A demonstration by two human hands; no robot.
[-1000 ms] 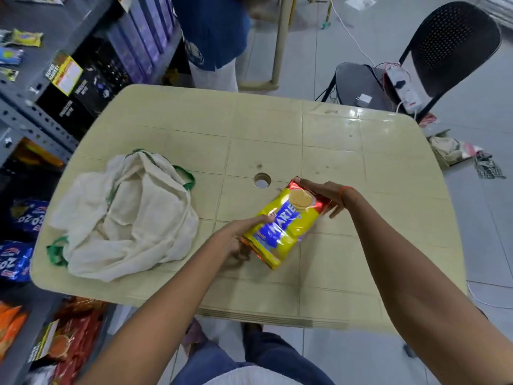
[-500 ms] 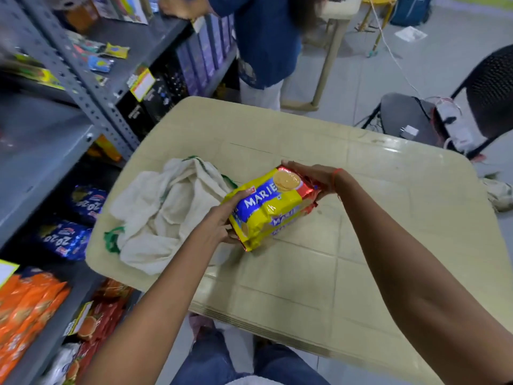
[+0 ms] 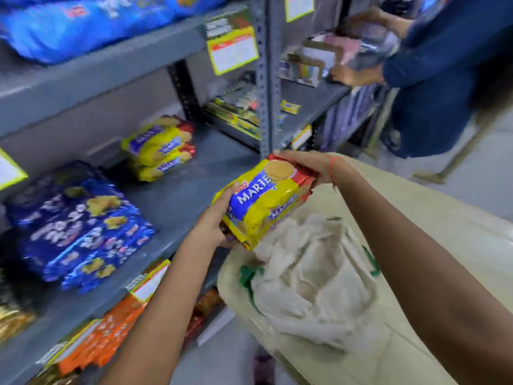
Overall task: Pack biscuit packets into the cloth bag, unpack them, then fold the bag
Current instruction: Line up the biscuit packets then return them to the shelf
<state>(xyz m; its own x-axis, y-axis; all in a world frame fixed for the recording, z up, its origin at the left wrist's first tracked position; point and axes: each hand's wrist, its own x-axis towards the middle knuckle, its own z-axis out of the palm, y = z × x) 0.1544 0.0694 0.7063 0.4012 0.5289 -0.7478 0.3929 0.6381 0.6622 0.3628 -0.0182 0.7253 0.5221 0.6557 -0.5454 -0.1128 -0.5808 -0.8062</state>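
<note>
A grey metal shelf rack (image 3: pixel 177 201) fills the left side, stocked with blue snack packets (image 3: pixel 80 229), orange packets (image 3: pixel 97 343) and a stack of yellow biscuit packets (image 3: pixel 159 148). To the right, a beige table (image 3: pixel 458 245) bears a crumpled white cloth bag (image 3: pixel 311 279) with green handles. Another person in a blue top (image 3: pixel 444 73) stands at the far shelves. Above the gap between table and shelf, the left hand (image 3: pixel 213 226) and right hand (image 3: pixel 308 165) clamp opposite ends of a stack of yellow Marie biscuit packets (image 3: pixel 266 201).

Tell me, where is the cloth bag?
The cloth bag lies crumpled on the table, lower right in the head view, just below the held biscuit packets.
</note>
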